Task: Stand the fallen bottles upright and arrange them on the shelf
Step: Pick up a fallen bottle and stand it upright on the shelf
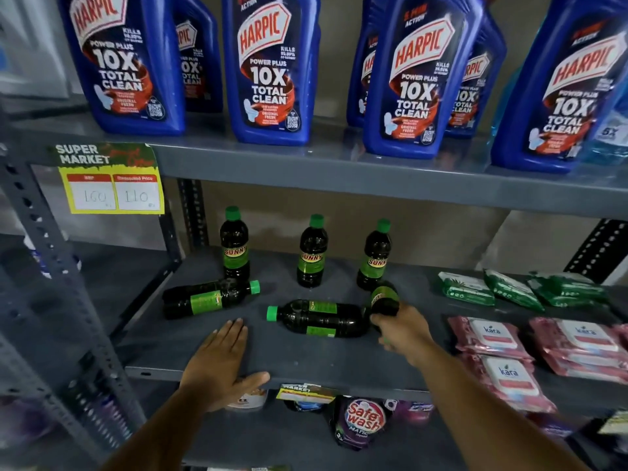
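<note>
Two dark green-capped bottles (319,317) lie toppled.

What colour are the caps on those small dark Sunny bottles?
Bright green, as on the standing bottle's cap, seen best in the head view.

Upright bottles (310,251) behind fallen bottles (319,317)
</note>
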`<state>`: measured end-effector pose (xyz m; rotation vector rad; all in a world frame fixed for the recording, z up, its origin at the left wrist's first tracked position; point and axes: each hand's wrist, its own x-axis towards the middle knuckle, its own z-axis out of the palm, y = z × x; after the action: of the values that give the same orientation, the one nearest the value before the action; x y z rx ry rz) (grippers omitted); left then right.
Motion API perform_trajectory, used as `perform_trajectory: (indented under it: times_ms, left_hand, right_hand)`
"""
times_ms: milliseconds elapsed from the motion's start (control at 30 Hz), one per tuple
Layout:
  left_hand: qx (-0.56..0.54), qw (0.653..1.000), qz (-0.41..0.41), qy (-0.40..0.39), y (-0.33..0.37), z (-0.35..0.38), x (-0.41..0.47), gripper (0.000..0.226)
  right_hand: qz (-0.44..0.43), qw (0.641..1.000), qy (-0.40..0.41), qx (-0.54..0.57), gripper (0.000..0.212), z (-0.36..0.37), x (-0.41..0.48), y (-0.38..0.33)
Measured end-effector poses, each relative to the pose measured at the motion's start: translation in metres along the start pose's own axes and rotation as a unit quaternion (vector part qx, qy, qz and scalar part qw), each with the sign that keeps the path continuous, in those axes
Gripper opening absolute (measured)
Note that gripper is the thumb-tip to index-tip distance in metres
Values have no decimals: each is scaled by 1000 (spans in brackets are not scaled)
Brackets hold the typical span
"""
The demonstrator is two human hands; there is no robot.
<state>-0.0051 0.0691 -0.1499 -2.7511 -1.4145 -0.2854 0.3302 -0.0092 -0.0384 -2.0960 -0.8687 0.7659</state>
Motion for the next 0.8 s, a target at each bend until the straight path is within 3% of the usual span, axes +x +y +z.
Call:
perform_trajectory:
  times_ms: [167, 300, 500, 633, 733, 800]
  left_hand:
    - [14, 1000, -5, -11, 2, -4, 2, 115]
    - [18, 1000, -4, -15, 2, -2, 3, 114]
    - [18, 1000, -2, -18, 3, -5, -1, 110]
    - [12, 999, -7, -34, 3, -6, 1, 111]
    - [-1, 1000, -4, -16, 1, -4, 2, 116]
    - [4, 1000, -6, -19, 1, -3, 2, 118]
  right_hand:
    - [48, 986, -5, 162, 23, -25, 18, -28]
    - [39, 986, 8, 161, 14, -48, 24, -53]
    - [18, 987, 18, 160, 19, -56, 34, -78]
    - [-14, 993, 30, 118, 23, -51, 36, -82]
    - [-78, 995, 61, -28, 22, -50, 34, -79]
    - [-110, 985, 102, -89, 39, -48, 31, -72]
